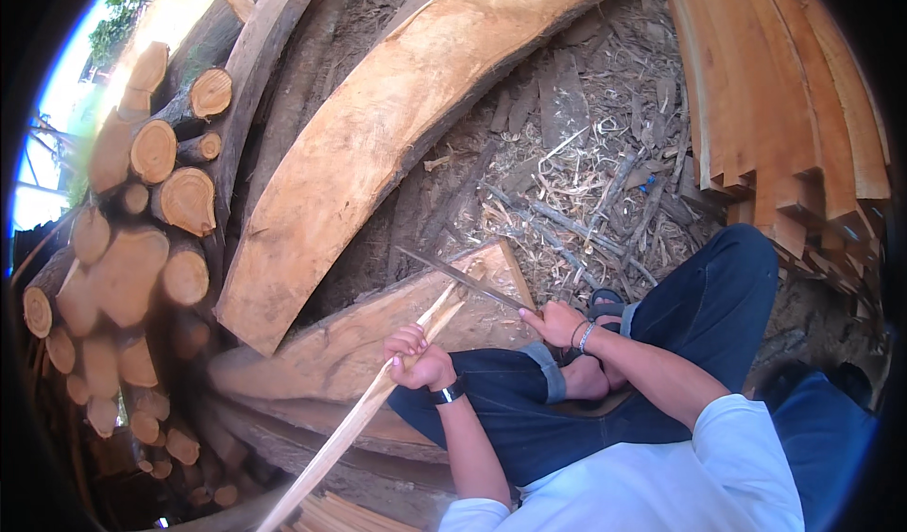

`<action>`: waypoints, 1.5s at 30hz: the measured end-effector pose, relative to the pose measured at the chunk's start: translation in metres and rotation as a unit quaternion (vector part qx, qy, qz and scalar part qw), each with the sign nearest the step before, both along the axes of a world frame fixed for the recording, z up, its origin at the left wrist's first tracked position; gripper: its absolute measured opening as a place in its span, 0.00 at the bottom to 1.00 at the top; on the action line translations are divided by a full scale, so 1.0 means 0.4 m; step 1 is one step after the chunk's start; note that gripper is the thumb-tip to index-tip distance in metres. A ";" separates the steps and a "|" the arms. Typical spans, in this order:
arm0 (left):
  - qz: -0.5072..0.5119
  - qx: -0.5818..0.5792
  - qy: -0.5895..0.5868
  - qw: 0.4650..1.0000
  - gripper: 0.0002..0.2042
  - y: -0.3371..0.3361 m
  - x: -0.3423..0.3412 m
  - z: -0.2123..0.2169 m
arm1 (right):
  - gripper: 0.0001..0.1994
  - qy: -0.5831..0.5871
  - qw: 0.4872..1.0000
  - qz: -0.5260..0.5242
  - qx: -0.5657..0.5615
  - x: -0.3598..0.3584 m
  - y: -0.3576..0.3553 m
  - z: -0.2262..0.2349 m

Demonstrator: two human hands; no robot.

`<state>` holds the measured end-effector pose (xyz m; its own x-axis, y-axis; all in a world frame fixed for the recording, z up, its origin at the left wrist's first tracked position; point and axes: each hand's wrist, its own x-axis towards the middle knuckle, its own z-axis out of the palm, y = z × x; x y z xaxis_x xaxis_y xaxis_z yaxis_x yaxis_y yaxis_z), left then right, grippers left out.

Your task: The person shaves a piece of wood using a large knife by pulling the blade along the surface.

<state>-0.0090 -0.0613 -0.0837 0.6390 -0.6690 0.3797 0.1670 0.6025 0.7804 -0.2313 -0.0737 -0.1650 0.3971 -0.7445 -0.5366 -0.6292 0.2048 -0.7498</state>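
Left hand [416, 354] gripping pale wooden stick [378, 398], right hand [557, 322] clasping long blade [463, 277] (edge against stick's tip)

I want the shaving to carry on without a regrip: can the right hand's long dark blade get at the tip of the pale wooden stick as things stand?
Probably yes. The right hand holds the long dark blade already across the pale wooden stick near its tip; the left hand grips lower, clear of it.

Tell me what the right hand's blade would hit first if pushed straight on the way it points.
From the right hand, the blade points up-left across the pale stick in the left hand. Beyond its tip, likely the dark ground before the big curved slab; depth unclear.
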 end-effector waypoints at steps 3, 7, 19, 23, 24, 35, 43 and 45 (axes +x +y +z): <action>-0.024 -0.002 -0.011 1.000 0.13 -0.011 -0.016 0.006 | 0.42 0.033 0.998 -0.048 -0.005 0.007 -0.004 -0.054; 0.000 0.001 -0.010 1.000 0.13 0.002 -0.004 -0.004 | 0.42 0.008 1.000 0.024 -0.003 0.014 0.018 -0.029; 0.000 0.004 -0.013 1.000 0.13 -0.005 -0.006 -0.005 | 0.41 -0.014 1.000 0.005 -0.026 0.012 0.025 -0.045; -0.019 0.000 -0.023 1.000 0.13 -0.010 -0.019 0.001 | 0.42 0.003 0.999 -0.032 0.022 -0.022 0.001 -0.066; -0.020 -0.001 -0.027 0.999 0.13 -0.013 -0.021 0.005 | 0.42 0.017 0.999 -0.046 0.024 -0.022 -0.004 -0.072; -0.032 0.002 -0.042 0.999 0.13 -0.014 -0.031 0.010 | 0.42 0.025 0.999 -0.036 0.017 -0.020 -0.001 -0.080; -0.007 0.007 -0.022 1.000 0.13 -0.006 -0.020 -0.006 | 0.42 -0.025 1.000 -0.010 0.006 -0.017 0.018 -0.050; -0.023 0.000 -0.027 0.999 0.13 -0.019 -0.037 0.003 | 0.43 0.031 0.997 -0.065 0.010 -0.032 0.008 -0.103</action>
<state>-0.0238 -0.0688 -0.0826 0.5854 -0.6976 0.4130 0.1523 0.5950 0.7892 -0.2441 -0.0706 -0.2060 0.2648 -0.7758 -0.5728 -0.6410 0.3022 -0.7056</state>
